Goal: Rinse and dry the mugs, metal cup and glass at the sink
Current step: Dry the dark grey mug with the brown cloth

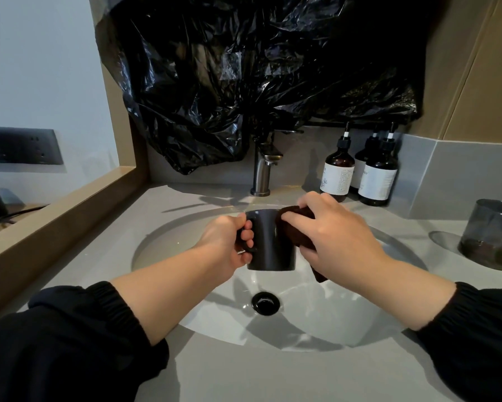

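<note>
- Head view: your left hand (229, 242) grips the handle of the dark mug (270, 242), fingers curled through it; mug sits upright at frame centre, held above the sink basin (162, 256).
- Your right hand (339, 236) clutches a dark cloth (294, 220) and presses it on the mug's right side, up near the rim.
- Looks like the drying step for this mug.
- Keep the handle grip firm so the mug doesn't twist under the cloth.
- Wipe round the whole outer wall, then push the cloth inside and do the base.
- Stay over the basin, clear of the tap (262, 172) in the upper middle.
- Glass (490, 236) stands at the right edge on the counter (273, 378), well apart; metal cup not in view.
- Pump bottles (360, 172) sit upper right, so don't swing an elbow that way.
</note>
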`<state>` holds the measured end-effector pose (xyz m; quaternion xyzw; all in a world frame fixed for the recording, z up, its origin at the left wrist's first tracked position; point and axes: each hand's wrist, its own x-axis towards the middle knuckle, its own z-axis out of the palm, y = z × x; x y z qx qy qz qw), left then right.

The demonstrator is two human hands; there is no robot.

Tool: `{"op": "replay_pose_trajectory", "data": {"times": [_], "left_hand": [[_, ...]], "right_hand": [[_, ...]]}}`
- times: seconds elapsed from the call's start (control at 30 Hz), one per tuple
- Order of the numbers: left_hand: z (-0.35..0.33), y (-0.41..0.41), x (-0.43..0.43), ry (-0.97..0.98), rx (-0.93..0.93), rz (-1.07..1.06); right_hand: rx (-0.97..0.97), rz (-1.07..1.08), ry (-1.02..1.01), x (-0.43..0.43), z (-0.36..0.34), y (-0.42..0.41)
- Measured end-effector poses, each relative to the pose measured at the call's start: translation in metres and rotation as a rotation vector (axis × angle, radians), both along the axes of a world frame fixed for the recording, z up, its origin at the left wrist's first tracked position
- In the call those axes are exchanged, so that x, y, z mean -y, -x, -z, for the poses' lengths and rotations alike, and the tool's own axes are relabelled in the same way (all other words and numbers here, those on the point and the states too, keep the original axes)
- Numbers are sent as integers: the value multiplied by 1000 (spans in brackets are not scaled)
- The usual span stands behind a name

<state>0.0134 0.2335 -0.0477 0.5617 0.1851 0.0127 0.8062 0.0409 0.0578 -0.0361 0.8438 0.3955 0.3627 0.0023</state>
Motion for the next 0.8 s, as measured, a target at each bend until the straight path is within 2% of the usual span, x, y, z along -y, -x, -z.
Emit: {"op": "replay_pose_trajectory", "data": {"times": [0.07, 0.2, 0.3, 0.37, 0.43, 0.53, 0.63, 0.7, 0.8], "left_hand": [[0, 0, 0, 39, 8, 5], [-1, 0, -2, 60, 36, 6], [-3, -1, -7, 83, 57, 26], [-5, 0, -11, 96, 55, 43], [-7, 3, -15, 104, 38, 63], [-9, 5, -19, 104, 33, 121], [-8, 6, -18, 87, 35, 186], [-8, 6, -17, 51, 28, 220], [-6, 5, -16, -27, 9, 254]], "right_hand": [[-29, -89, 45, -3, 5, 2], [-33, -309, 266, -9, 13, 5], [-66, -361, 217, -2, 12, -3], [-109, -323, 33, 6, 10, -10], [-214, -177, -269, 13, 7, -17], [-514, 60, -701, 21, 1, -29], [-709, 46, -940, 26, -8, -36], [-831, -14, -887, 31, -16, -33], [-950, -58, -477, 36, -24, -23]]}}
